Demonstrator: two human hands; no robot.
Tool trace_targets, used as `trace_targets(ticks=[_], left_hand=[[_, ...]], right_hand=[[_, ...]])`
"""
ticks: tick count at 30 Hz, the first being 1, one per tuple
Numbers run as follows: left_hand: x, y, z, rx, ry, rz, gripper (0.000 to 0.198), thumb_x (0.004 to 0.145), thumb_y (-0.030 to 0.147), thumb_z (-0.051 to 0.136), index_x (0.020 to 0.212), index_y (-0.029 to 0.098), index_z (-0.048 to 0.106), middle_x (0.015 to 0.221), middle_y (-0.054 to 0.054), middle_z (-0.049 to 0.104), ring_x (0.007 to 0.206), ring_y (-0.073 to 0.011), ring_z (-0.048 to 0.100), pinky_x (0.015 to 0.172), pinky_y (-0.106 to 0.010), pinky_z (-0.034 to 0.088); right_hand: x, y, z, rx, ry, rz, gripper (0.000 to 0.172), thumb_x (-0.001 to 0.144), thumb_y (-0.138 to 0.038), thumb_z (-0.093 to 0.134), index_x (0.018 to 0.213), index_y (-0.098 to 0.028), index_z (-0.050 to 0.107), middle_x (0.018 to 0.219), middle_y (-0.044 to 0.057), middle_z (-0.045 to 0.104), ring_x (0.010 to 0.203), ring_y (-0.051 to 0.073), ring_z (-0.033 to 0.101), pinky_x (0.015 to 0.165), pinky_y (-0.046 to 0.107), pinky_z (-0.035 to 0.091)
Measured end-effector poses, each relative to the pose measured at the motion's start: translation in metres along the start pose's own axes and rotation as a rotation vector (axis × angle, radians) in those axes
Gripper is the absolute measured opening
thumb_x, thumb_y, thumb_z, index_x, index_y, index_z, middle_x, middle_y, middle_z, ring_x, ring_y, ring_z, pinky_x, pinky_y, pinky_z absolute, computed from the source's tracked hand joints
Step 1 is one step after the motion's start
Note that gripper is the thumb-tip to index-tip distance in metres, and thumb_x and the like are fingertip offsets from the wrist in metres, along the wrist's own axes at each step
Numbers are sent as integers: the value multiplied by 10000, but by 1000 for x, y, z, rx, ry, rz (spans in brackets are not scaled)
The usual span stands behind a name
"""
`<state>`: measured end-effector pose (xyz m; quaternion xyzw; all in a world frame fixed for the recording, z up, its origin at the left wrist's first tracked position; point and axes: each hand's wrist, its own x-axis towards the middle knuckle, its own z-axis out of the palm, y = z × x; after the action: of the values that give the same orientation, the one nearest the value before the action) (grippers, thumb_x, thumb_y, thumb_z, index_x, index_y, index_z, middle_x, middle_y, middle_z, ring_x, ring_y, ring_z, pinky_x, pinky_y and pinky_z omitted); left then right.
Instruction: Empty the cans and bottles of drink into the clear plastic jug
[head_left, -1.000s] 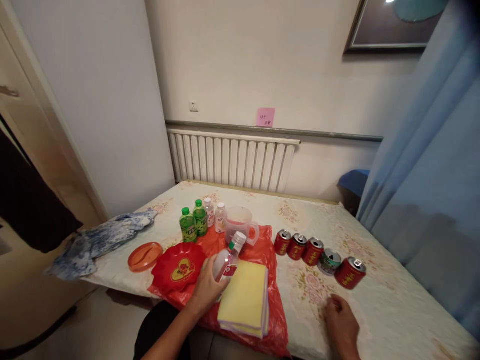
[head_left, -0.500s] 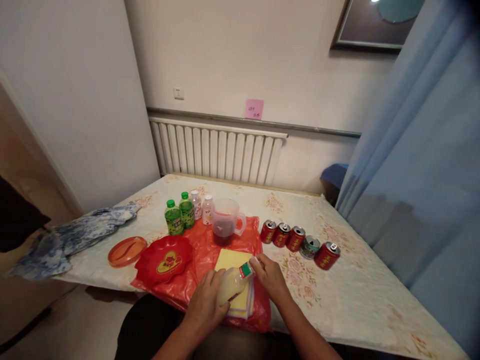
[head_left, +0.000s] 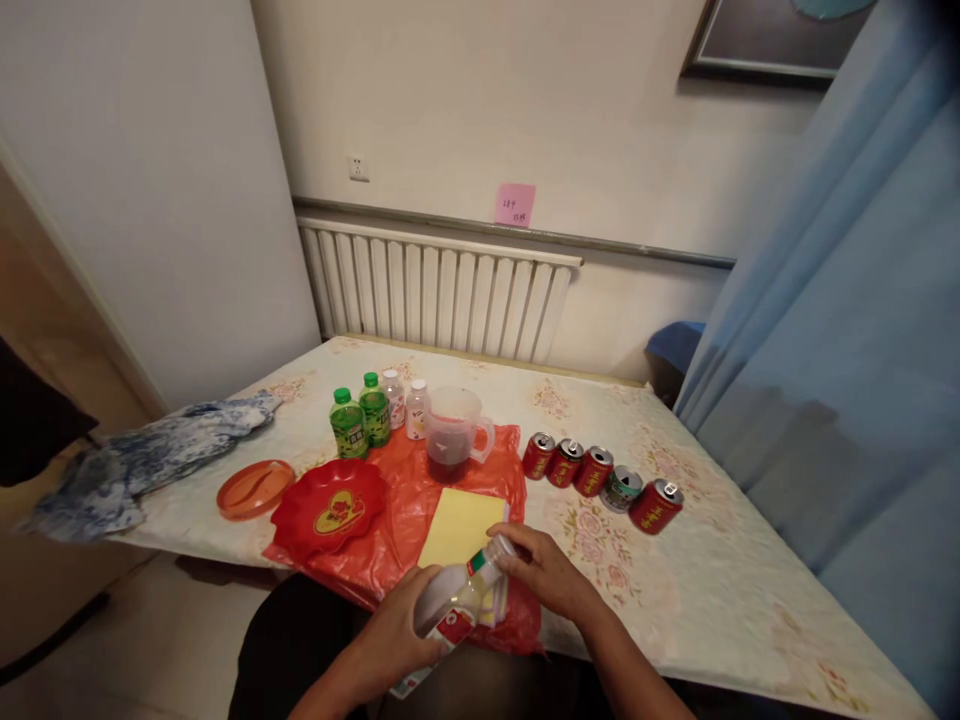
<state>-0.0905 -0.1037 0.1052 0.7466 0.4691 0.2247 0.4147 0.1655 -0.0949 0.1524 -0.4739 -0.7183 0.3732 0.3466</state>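
Observation:
My left hand [head_left: 401,622] is wrapped round the body of a bottle [head_left: 471,592] with a red-and-white label and a pale liquid inside. The bottle tilts with its neck up to the right, above the table's front edge. At that neck, the fingers of my right hand [head_left: 541,572] are closed on the whitish cap [head_left: 500,546]. Partly behind the bottle lies a stack of yellow cloths or sheets [head_left: 461,525], on a red plastic bag [head_left: 397,535]. Beyond it stands a clear measuring jug [head_left: 454,440] holding dark liquid.
Two green-capped bottles [head_left: 349,430] and two white-capped bottles [head_left: 416,412] stand left of the jug. A red scalloped tray [head_left: 367,532] and an orange lid [head_left: 255,490] lie nearer. Several drink cans [head_left: 596,472] form a row at right. Blue-white fabric [head_left: 180,445] lies at far left.
The bottle has turned in my hands, so its red label now shows, and it sits slightly lower. My right hand stays at the cap. The view has shifted a little.

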Motion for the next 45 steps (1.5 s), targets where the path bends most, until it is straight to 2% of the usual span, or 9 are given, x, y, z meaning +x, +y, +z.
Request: trace_targets(ticks=[6, 15, 21, 28, 32, 34, 37, 41, 45], left_hand=[[-7, -6, 3, -19, 13, -42, 707, 600, 227, 687, 1284, 225, 509, 1286, -65, 578, 1191, -284, 516, 1062, -403, 386], [-9, -12, 0, -105, 26, -77, 730, 560, 163, 663, 1275, 249, 542, 1323, -51, 578, 1233, -314, 503, 1086, -444, 370], [-12, -35, -2, -297, 47, -105, 775, 580, 240, 700, 1326, 216, 494, 1343, -70, 573, 1254, -313, 499, 1089, -444, 371], [-7, -61, 5, -756, 89, -54, 1059, 470, 615, 830, 1357, 201, 426, 1392, -127, 529, 1296, -347, 473, 1076, -422, 394], [-10, -61, 3, -870, 102, -64, 1017, 443, 591, 862, 1305, 226, 464, 1355, -111, 564, 1287, -354, 484, 1074, -445, 393], [-12, -62, 2, -912, 95, -62, 997, 449, 588, 861, 1293, 224, 475, 1322, -112, 587, 1275, -361, 495, 1067, -460, 394], [-15, -65, 1, -936, 99, -50, 967, 450, 597, 855, 1271, 228, 502, 1294, -101, 606, 1252, -359, 513, 1077, -472, 377], [-20, -72, 3, -955, 86, -49, 918, 480, 566, 856, 1269, 243, 515, 1258, -83, 629, 1235, -349, 527, 1086, -474, 364], [-22, -80, 7, -982, 83, -56, 935, 469, 532, 872, 1276, 240, 502, 1248, -84, 633, 1223, -352, 535, 1070, -467, 384]], right_hand=[[-2, 3, 3, 74, 4, -11, 297, 793, -363, 645, 1047, -221, 705, 997, 54, 669, 891, 221, 605, 793, 314, 455], [9, 21, 15, 508, 128, 163, 411, 674, -398, 731, 1032, -225, 624, 947, 50, 697, 854, 221, 642, 765, 328, 489], [33, 45, 28, 15, 256, 200, 328, 693, -269, 591, 1010, -198, 636, 631, -43, 583, 552, 146, 521, 557, 258, 426], [61, 70, 51, -201, 270, 142, 401, 661, -163, 597, 1055, -191, 664, 1049, 80, 676, 976, 246, 602, 893, 356, 435], [68, 72, 59, -239, 253, 142, 388, 586, -153, 691, 969, -214, 698, 962, 64, 694, 916, 256, 625, 855, 357, 445], [76, 71, 56, -231, 280, 150, 365, 560, -195, 738, 923, -215, 704, 926, 55, 704, 863, 251, 633, 815, 349, 459], [95, 67, 36, -195, 433, 166, 347, 719, -402, 653, 991, -188, 679, 932, 79, 707, 858, 251, 628, 813, 368, 464], [132, 56, -1, -102, 647, 156, 570, 802, -598, 488, 1113, -137, 615, 1040, 127, 690, 943, 254, 619, 842, 361, 459], [165, 48, -12, 8, 610, 82, 546, 800, -649, 448, 932, -159, 650, 918, 86, 705, 868, 217, 623, 776, 312, 470]])
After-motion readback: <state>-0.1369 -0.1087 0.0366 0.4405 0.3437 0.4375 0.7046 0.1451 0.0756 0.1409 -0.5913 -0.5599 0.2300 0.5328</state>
